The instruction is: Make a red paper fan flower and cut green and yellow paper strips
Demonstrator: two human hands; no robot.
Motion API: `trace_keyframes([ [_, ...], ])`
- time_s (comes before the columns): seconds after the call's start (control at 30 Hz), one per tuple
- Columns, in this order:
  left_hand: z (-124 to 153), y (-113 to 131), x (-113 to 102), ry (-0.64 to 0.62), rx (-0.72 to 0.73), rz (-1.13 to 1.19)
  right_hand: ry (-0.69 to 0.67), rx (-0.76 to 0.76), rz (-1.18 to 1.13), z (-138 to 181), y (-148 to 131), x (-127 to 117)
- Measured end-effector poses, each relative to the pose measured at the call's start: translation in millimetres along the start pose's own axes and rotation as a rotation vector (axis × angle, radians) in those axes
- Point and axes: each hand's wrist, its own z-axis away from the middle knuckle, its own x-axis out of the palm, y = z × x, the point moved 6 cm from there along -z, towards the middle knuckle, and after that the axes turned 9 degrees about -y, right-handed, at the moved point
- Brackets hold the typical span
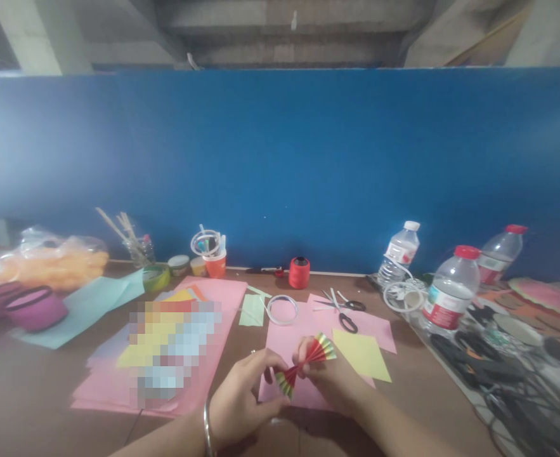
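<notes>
Both hands hold a pleated paper bow [318, 351], red toward its pinched middle with yellow-green striped ends. My right hand [334, 379] grips it near the narrow middle, one fanned end spreading up beside the fingers. At the lower fanned end, my left hand [247, 392] has its fingers and thumb around the paper's edge. Beneath the hands lie pink paper sheets [280, 343], and a yellow paper sheet [365, 357] is just right of my right hand. Whether anything ties the bow's middle is too small to tell.
Two pairs of scissors [349, 322] and a white tubing ring [282, 310] lie ahead. A red thread spool [299, 274] stands by the blue partition [280, 158]. Water bottles [451, 292] and tangled cables [522, 387] occupy the right; stacked paper [198, 381] and a pink bowl [37, 310] the left.
</notes>
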Motion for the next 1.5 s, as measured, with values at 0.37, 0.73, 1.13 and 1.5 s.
trace_keyframes([
  [0.37,-1.9,0.3,-8.8,0.126,-0.001,0.021,0.077,-0.045,0.153,3.0,-9.6,-3.2],
  [0.73,-0.7,-2.5,-7.1,0.153,-0.023,-0.031,0.153,-0.081,0.202,3.2,-8.2,5.4],
  [1.13,0.9,-2.0,-15.2,0.233,-0.014,-0.029,0.039,-0.137,0.352,5.3,-21.5,15.6],
  [1.5,-3.0,-14.9,-14.1,0.256,-0.075,0.531,0.052,-0.174,0.261,4.0,-23.3,10.5],
])
